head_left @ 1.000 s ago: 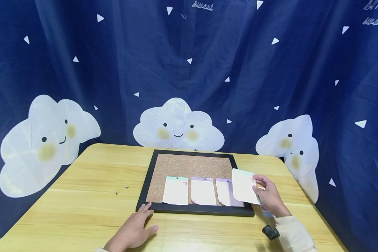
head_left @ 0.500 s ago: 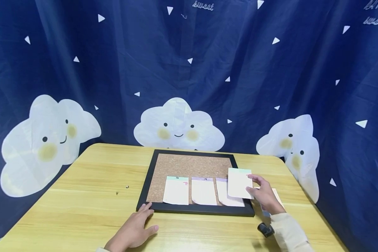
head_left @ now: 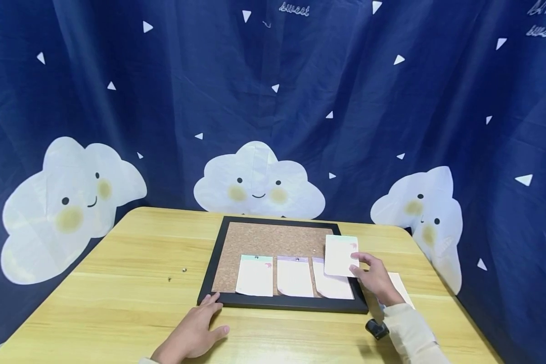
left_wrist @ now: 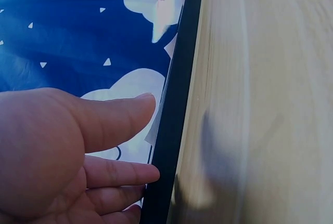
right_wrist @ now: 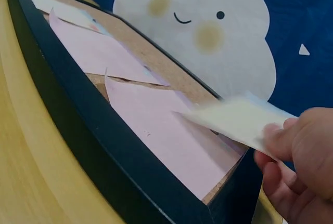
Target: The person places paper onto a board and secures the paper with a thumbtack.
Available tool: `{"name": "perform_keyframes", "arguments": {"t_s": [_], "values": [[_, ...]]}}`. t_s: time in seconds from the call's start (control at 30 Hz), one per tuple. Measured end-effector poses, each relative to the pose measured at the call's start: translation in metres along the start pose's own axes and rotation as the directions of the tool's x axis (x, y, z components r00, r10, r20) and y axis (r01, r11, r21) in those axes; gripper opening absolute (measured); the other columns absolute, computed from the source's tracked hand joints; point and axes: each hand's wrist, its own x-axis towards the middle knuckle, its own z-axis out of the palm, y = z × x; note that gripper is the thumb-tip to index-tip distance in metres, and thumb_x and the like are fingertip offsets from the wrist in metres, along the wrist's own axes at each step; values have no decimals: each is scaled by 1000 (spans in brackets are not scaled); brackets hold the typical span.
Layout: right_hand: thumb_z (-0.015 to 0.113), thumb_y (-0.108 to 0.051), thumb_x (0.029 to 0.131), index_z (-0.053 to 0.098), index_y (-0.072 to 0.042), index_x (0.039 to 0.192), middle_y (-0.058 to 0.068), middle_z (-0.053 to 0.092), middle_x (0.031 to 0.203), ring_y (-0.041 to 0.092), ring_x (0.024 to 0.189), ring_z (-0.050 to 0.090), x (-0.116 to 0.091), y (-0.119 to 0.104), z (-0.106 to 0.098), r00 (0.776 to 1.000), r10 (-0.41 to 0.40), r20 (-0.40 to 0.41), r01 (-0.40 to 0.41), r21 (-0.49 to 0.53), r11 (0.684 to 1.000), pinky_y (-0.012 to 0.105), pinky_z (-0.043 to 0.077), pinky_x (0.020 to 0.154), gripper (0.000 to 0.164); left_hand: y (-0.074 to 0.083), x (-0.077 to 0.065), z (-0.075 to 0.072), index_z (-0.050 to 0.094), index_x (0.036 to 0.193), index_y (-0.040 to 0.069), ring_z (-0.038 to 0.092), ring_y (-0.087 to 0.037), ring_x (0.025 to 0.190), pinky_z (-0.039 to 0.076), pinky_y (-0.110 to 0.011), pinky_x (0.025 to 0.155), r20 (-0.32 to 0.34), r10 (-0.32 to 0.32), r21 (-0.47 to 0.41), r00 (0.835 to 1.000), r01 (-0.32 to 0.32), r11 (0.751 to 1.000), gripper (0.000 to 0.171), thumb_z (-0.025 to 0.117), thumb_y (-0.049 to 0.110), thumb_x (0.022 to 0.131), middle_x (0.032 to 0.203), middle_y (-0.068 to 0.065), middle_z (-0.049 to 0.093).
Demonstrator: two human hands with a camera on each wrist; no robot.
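Observation:
My right hand (head_left: 375, 278) pinches the right edge of a pale sheet of notepaper (head_left: 340, 256) with a green top band, holding it above the right side of a cork board (head_left: 264, 236). The same sheet (right_wrist: 242, 117) looks blurred in the right wrist view. It partly covers a purple-banded note (head_left: 334, 287) pinned to the board. Two more pinned notes stand to its left: a purple-banded one (head_left: 294, 279) and a green-banded one (head_left: 255, 278). At the front left corner my left hand (head_left: 192, 327) rests with extended fingers touching the black frame (head_left: 282, 302).
Two small shiny pins (head_left: 184, 270) lie on the wooden table (head_left: 118, 283) left of the board. More paper (head_left: 400, 289) lies right of the board, partly behind my right hand. A blue curtain (head_left: 273, 116) with cloud prints hangs behind the table.
My right hand has carried the notepaper left and slightly up, over the board's right side, uncovering paper on the table at right. My left hand has stayed at the frame corner.

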Motion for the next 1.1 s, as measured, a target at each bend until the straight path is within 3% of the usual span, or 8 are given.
{"name": "perform_keyframes", "arguments": {"t_s": [0.07,0.17,0.4,0.97,1.1], "values": [[61,2,92,53,2,132,29,42,139,24,88,64,1,-1,0,1000,8,28,-8,2,1000,27,54,69,42,0,0,0,57,125,-8,27,-48,137,24,-64,107,-2,3,-1,1000,-3,1000,55,74,27,86,147,-25,39],[61,6,90,50,2,135,30,41,139,20,76,65,4,-3,2,1000,11,27,-11,14,1000,26,55,65,46,-1,0,0,58,125,-8,27,-48,137,25,-64,107,-7,6,0,1000,-6,1000,55,74,27,86,147,-25,39],[63,5,90,59,4,120,30,54,125,17,69,65,8,0,11,997,-31,-71,25,-74,997,25,55,60,30,-1,1,0,58,125,-8,27,-48,137,25,-64,107,-11,4,-1,1000,-4,1000,55,74,27,86,147,-25,39],[64,-1,90,62,-2,123,21,60,124,25,86,63,20,4,25,991,-117,-63,97,-265,959,33,52,67,33,-3,-1,1,57,126,-8,26,-49,137,23,-65,107,14,14,-26,1000,-13,1000,56,73,28,87,147,-25,38],[64,1,90,60,-2,127,19,64,109,22,79,60,23,4,27,990,-135,-32,119,-304,945,33,50,65,37,-3,-1,1,57,126,-8,26,-49,137,23,-65,107,12,8,-30,1000,-7,1000,57,73,29,86,148,-24,38]]}}
